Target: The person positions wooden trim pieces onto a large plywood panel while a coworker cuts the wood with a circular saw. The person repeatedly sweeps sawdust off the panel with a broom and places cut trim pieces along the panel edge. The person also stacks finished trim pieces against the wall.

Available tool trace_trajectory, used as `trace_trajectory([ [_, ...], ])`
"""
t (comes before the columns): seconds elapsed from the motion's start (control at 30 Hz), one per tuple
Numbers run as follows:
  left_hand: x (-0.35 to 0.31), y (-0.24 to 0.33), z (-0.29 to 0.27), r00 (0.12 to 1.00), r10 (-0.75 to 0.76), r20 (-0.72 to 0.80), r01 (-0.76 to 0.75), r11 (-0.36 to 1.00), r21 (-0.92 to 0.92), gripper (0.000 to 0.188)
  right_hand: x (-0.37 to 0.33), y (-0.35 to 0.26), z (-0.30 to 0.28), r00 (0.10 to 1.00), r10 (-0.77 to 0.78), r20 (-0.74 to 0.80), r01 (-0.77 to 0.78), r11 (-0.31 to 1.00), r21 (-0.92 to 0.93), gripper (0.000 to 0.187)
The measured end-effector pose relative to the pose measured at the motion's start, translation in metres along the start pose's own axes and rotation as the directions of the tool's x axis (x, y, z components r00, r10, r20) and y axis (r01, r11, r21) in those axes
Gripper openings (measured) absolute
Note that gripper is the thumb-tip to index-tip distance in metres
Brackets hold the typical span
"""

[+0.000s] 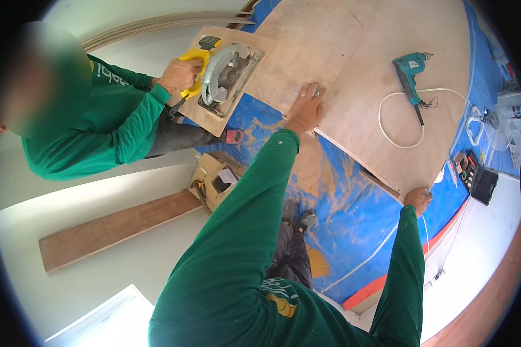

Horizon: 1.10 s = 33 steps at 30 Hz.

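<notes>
Drill point(411, 69) – cord point(396, 124) lie on plywood point(359, 87).

One circular saw point(228, 72), one drill point(410, 68) (teal), two plywood sheets point(359, 75).

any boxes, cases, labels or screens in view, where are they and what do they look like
Cardboard box: on the floor below the co-worker's knees, open, tan, with small items inside.
Tool case: right side, at the edge of the blue sheet, open, black, with small parts.
Printed packages: far right rim, pale, too small to tell more.
Logo print: on the person's green shirt, yellow and white.
No screens.
</notes>
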<state>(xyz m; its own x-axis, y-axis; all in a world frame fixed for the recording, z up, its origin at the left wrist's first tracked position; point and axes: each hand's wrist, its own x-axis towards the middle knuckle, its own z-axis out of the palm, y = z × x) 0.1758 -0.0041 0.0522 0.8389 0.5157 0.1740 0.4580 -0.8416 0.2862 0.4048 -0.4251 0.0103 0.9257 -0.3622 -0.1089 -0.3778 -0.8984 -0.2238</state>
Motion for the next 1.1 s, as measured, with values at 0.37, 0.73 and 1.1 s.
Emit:
trace_trajectory([
  [0.37,0.010,-0.003,-0.001,1.000,-0.005,0.009,0.004,1.000,0.017,0.057,-0.001,-0.012,0.004,0.999,-0.003,-0.039,0.003,1.000,0.000,0.055],
  [0.73,0.008,-0.004,0.000,0.999,-0.013,0.038,0.012,1.000,0.019,0.056,-0.002,-0.010,0.002,0.999,-0.005,-0.040,0.005,1.000,0.007,0.059],
  [1.1,-0.010,-0.004,-0.008,1.000,0.000,0.013,-0.001,0.999,0.035,0.056,-0.013,-0.001,-0.002,0.999,-0.020,-0.042,0.021,0.999,0.031,0.060],
])
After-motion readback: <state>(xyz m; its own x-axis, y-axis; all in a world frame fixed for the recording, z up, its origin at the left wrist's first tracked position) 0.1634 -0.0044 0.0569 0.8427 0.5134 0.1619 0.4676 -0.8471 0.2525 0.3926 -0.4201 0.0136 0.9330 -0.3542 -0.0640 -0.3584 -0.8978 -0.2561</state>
